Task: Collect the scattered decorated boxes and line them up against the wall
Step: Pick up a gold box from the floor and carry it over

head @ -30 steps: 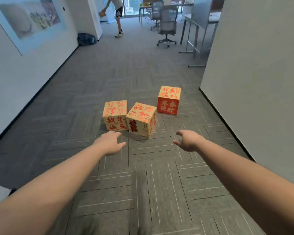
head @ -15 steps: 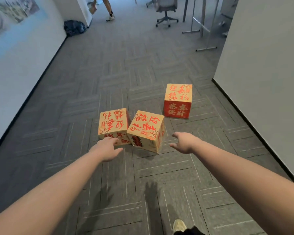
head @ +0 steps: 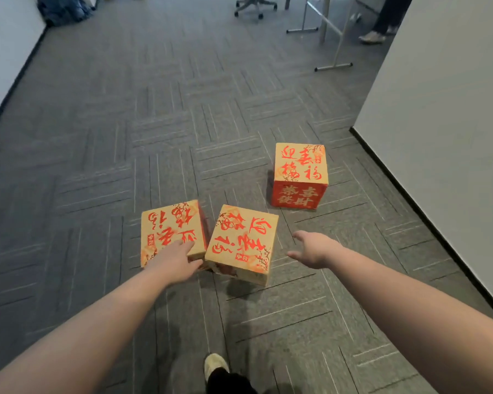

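Observation:
Three tan boxes with red calligraphy sit on the grey carpet. The left box (head: 170, 228) and the middle box (head: 244, 240) stand side by side, nearly touching. A third box (head: 300, 174) with a red front face stands apart, farther right near the white wall (head: 444, 137). My left hand (head: 174, 261) reaches over the near right corner of the left box, fingers relaxed. My right hand (head: 313, 250) hovers open just right of the middle box, not touching it.
A second white wall (head: 3, 61) runs along the left. An office chair base (head: 255, 7), metal desk legs (head: 329, 38) and another person's feet (head: 373, 35) are at the far end. A dark bag (head: 63, 9) lies far left. My shoe (head: 215, 365) is below.
I have stepped closer and looked further down, so the boxes appear nearer. Both hands have advanced toward the two near boxes; the left hand now overlaps the left box's corner.

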Tool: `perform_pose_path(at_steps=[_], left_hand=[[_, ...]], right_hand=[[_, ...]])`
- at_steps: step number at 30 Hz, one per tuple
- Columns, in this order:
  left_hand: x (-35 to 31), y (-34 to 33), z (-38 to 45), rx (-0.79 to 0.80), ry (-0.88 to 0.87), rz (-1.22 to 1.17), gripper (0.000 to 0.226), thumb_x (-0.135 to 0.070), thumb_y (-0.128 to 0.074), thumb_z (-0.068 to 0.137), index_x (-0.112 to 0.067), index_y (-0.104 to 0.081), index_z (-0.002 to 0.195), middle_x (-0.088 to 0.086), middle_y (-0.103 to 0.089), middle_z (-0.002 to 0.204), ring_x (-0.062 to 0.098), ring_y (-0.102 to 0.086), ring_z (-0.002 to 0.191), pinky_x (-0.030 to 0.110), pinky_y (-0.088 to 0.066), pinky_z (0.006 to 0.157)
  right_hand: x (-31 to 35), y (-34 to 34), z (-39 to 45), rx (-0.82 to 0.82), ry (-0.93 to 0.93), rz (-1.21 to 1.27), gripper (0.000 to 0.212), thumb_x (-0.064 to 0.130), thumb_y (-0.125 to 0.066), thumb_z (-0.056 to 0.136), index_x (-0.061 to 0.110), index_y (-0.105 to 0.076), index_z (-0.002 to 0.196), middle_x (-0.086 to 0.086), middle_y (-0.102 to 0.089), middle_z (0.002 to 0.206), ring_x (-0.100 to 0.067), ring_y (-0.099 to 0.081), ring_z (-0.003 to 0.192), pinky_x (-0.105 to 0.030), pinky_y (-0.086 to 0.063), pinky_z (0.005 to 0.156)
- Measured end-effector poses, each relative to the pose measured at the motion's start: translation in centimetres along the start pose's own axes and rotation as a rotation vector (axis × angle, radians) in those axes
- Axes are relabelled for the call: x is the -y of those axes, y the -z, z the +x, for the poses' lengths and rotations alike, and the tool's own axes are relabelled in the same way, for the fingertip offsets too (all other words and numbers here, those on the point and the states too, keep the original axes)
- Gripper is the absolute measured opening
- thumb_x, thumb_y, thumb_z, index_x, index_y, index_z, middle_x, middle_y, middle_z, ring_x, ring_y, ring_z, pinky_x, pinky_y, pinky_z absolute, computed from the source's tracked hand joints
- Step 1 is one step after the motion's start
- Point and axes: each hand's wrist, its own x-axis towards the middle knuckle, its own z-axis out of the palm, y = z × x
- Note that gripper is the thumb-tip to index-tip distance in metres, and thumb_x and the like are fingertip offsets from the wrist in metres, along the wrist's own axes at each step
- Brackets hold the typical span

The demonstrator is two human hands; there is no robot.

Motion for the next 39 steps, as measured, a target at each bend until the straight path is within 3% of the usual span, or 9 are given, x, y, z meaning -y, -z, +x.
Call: perform_pose_path(at_steps=[11,19,25,31,34,39], left_hand=[[6.2,-1.7,19.1,0.11,0.037,0.068,0.068,-0.052,-0.044,0.094,-0.028,-0.016,0.151,0.001,-0.016,0.158,0.024,-0.02,0.144,0.045,-0.03,0.113],[5.9,-11.1,31.7,0.105,0.173,-0.034,0.068,-0.053,-0.043,0.094,-0.026,-0.017,0.151,0.002,-0.019,0.158,0.022,-0.022,0.144,0.042,-0.031,0.113],[2.7,-18.6,40.0,0.18,0.182,-0.112,0.073,-0.054,-0.049,0.09,-0.03,-0.016,0.15,-0.001,-0.02,0.157,0.022,-0.022,0.143,0.045,-0.028,0.114],[2.6,-23.5,44.5,0.17,0.181,-0.175,0.083,-0.055,-0.049,0.09,-0.033,0.003,0.151,0.001,0.001,0.16,0.026,-0.013,0.145,0.046,-0.023,0.116],[3.3,-24.8,45.4,0.184,0.202,-0.193,0.088,-0.056,-0.049,0.09,-0.035,0.012,0.149,0.003,0.003,0.16,0.028,-0.015,0.145,0.045,-0.026,0.114],[4.4,-26.2,45.3,0.22,0.147,-0.347,0.1,-0.049,-0.063,0.084,-0.032,0.012,0.15,0.001,-0.019,0.156,0.022,-0.027,0.14,0.045,-0.035,0.11]], right_hand=[[3.0,-3.7,20.4,0.137,-0.091,0.058,0.079,0.058,-0.053,0.089,0.034,-0.012,0.153,-0.015,-0.04,0.144,-0.038,-0.045,0.128,-0.048,-0.041,0.104],[0.1,-7.8,36.7,0.193,-0.141,0.051,0.081,0.058,-0.053,0.089,0.038,-0.007,0.153,-0.016,-0.03,0.149,-0.039,-0.041,0.131,-0.047,-0.041,0.104],[-2.2,-14.3,43.4,0.213,-0.226,0.127,0.084,0.059,-0.055,0.087,0.045,-0.002,0.151,-0.015,-0.008,0.157,-0.043,-0.042,0.13,-0.048,-0.045,0.101],[-3.2,-19.1,45.5,0.205,-0.296,0.235,0.097,0.057,-0.063,0.083,0.05,0.009,0.147,-0.015,0.018,0.158,-0.043,-0.048,0.126,-0.043,-0.054,0.088],[-3.6,-20.5,46.0,0.192,-0.3,0.308,0.1,0.053,-0.067,0.083,0.048,0.007,0.149,-0.017,0.013,0.158,-0.043,-0.041,0.132,-0.045,-0.05,0.095],[-2.9,-22.0,46.2,0.139,-0.293,0.466,0.101,0.039,-0.074,0.082,0.048,0.0,0.15,-0.017,-0.023,0.139,-0.037,-0.047,0.12,-0.048,-0.048,0.098]])
